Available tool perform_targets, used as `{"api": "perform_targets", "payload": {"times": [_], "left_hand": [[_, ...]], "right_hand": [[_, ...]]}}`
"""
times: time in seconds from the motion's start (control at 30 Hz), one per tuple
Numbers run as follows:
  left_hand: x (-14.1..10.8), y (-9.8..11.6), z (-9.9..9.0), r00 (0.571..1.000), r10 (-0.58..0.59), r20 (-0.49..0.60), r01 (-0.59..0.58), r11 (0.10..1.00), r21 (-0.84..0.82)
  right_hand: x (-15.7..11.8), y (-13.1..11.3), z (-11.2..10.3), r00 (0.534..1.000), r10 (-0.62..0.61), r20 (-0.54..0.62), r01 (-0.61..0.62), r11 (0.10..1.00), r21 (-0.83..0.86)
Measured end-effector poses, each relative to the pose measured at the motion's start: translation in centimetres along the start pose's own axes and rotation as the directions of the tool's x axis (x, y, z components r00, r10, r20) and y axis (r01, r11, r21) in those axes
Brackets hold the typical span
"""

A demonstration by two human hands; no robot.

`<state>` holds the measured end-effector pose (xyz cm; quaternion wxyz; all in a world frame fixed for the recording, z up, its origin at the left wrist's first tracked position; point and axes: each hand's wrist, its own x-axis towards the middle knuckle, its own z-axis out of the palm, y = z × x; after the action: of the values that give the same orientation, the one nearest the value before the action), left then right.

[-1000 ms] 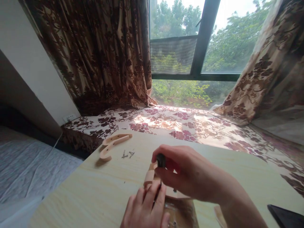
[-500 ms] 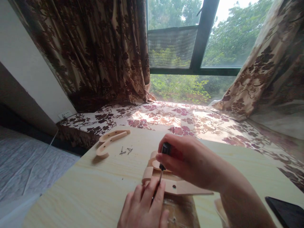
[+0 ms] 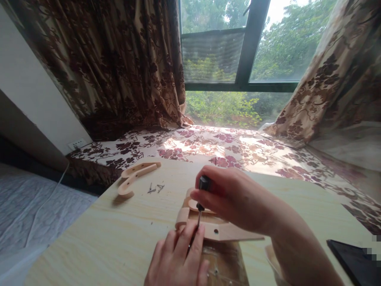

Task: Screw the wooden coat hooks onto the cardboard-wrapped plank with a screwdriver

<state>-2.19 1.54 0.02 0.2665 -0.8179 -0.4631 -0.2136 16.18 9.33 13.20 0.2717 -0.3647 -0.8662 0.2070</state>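
My right hand [image 3: 232,194] is wrapped round the handle of a screwdriver [image 3: 203,182]. Its shaft points down between the fingers of my left hand [image 3: 178,256], which hide the tip. Those left fingers press on a light wooden hook-shaped piece [image 3: 233,231] with a curled end and a dark screw hole, holding it against a brown board [image 3: 228,260]. Another curled wooden piece [image 3: 193,204] sits just behind, partly covered by my right hand.
Two curved wooden pieces [image 3: 139,172] lie at the left of the pale table [image 3: 104,242], with several screws [image 3: 154,188] beside them. At the right is a dark flat device [image 3: 348,258]. Another wooden piece [image 3: 272,258] shows under my right forearm. Beyond stands a cloth-covered window ledge [image 3: 208,147].
The whole view has shifted slightly. Both hands keep nearly the same pose, with the screwdriver still upright between the left fingers.
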Motion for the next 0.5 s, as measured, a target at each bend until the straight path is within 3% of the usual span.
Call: {"api": "perform_targets", "payload": {"times": [0.23,0.5], "left_hand": [[0.18,-0.07,-0.19,1.000,0.023,-0.011,-0.023,1.000,0.012],[0.42,-0.09,-0.55,0.997,0.078,0.020,-0.078,0.996,0.038]], "right_hand": [[-0.04,-0.14,-0.07,0.996,-0.079,0.049,0.075,0.994,0.085],[0.31,-0.07,0.29,1.000,-0.004,0.008,0.004,1.000,0.027]]}}
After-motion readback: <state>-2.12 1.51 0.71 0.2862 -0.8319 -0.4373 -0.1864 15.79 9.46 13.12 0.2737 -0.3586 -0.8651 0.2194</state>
